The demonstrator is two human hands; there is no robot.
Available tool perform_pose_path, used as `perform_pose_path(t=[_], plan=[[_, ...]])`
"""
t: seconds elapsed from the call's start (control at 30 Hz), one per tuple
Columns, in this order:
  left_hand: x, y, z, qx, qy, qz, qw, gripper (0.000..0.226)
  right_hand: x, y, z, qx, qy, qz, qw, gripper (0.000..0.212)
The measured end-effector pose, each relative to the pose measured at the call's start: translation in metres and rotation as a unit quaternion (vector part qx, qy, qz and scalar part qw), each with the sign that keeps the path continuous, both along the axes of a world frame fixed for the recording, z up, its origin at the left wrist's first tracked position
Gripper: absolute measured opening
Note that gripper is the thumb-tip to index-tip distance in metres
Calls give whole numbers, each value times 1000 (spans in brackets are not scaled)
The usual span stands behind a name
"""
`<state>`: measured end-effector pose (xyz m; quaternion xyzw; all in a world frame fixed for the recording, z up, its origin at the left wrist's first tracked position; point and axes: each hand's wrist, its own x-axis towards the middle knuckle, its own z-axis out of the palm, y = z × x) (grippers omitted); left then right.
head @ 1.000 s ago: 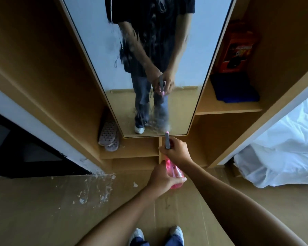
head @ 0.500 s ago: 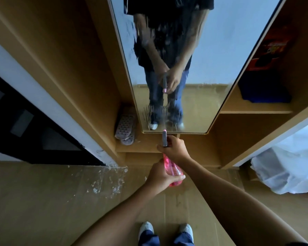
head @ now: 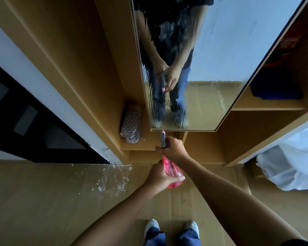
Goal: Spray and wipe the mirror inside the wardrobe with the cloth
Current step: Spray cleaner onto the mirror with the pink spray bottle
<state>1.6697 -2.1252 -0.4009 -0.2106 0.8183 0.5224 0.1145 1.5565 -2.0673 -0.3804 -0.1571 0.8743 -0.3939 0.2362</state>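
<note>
A tall mirror (head: 220,50) stands inside the wooden wardrobe (head: 96,59), its glass streaked with running droplets on the left and lower parts. I hold a pink spray bottle (head: 172,172) in front of the mirror's bottom edge, nozzle pointing at the glass. My right hand (head: 172,148) grips the grey spray head at the trigger. My left hand (head: 160,176) holds the bottle's pink body from below. No cloth is in view.
A pair of grey slippers (head: 130,123) stands on the low shelf left of the mirror. A blue folded item (head: 274,93) and a red box (head: 284,48) sit on the right shelf. White bedding (head: 292,166) lies at the right. White debris flecks (head: 112,178) mark the floor.
The view has shifted left and closer to the mirror's base. The bottle stays in both hands, aimed at the lower glass, where more wet streaks show.
</note>
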Motion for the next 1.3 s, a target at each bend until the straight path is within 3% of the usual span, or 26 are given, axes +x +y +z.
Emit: perform_pose_path(t=[0.27,0.57,1.07,1.3], plan=[[-9,9,-3,6,-20,-51,998,57,2,17,-11,-21,-11,-76,997,22],[-28,37,0,21,-25,-128,991,54,-11,60,-13,-35,-6,-121,992,27],[-51,97,-1,36,-28,-170,984,57,-31,125,-21,-6,0,-167,986,28],[-63,123,0,21,-10,-169,985,45,-41,151,-19,-25,17,-186,982,26]])
